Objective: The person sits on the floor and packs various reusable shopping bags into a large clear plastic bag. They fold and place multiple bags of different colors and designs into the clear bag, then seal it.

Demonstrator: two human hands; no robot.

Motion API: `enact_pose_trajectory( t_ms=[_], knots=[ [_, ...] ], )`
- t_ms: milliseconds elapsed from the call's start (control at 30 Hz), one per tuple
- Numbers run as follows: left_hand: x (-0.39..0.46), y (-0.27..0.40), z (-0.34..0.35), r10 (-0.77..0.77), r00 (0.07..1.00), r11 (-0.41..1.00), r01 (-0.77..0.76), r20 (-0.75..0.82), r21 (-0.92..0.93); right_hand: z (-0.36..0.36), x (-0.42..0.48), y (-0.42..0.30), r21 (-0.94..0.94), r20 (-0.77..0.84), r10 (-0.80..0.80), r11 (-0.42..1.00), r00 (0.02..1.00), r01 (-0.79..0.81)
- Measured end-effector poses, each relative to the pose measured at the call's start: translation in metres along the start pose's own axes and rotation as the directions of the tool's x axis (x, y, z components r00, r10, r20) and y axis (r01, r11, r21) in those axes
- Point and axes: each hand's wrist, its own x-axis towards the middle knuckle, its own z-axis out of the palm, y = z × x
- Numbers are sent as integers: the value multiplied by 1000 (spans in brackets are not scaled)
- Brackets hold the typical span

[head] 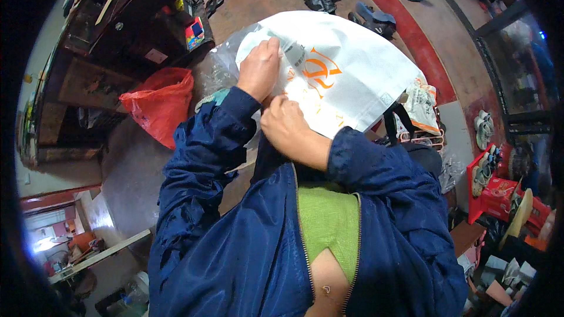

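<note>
A large white fabric-like bag [370, 59] with orange printing and writing lies spread out before me. My left hand [260, 68] is closed on its left edge, knuckles up. Closer to my body, my right hand [286, 121] pinches the bag's near edge, just below the left hand. The fingertips of both hands are hidden under the knuckles or in the material. Clear plastic film [220, 59] shows past the bag's left side. Near my left cuff lies a teal and pale cloth item [213, 98], partly covered by the sleeve.
A red plastic bag [163, 103] stands open on the left, near dark wooden furniture [128, 31]. Black shoes [324, 1] lie on the floor beyond. A smaller printed bag [423, 103] and a pink rack [425, 140] are to the right. Red boxes [502, 193] stand farther right.
</note>
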Motion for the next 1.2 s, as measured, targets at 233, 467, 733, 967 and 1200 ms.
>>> enact_pose_trajectory(
  t_ms=[233, 467, 733, 967, 1200],
  knots=[
    [-42, 0, -9, -6, 1000, 948, 5, -1, -318, -128, -54, 159, 514, -575, 119, 822, 809, 244],
    [-56, -1, -6, -231, 970, 853, 167, -71, -494, -23, -31, 154, 504, 76, 36, 861, 996, -69],
    [-40, 9, -26, -88, 974, 901, -12, -211, -433, 30, 0, 90, 281, -282, 82, 960, 956, 1],
    [-91, 40, -36, 340, 939, 824, -318, -39, -469, 12, 40, 92, 431, 161, 377, 805, 912, -408],
    [-128, 16, -30, 56, 992, 918, -97, -116, -385, 25, -50, 144, 384, -461, 74, 915, 884, 124]
  ],
)
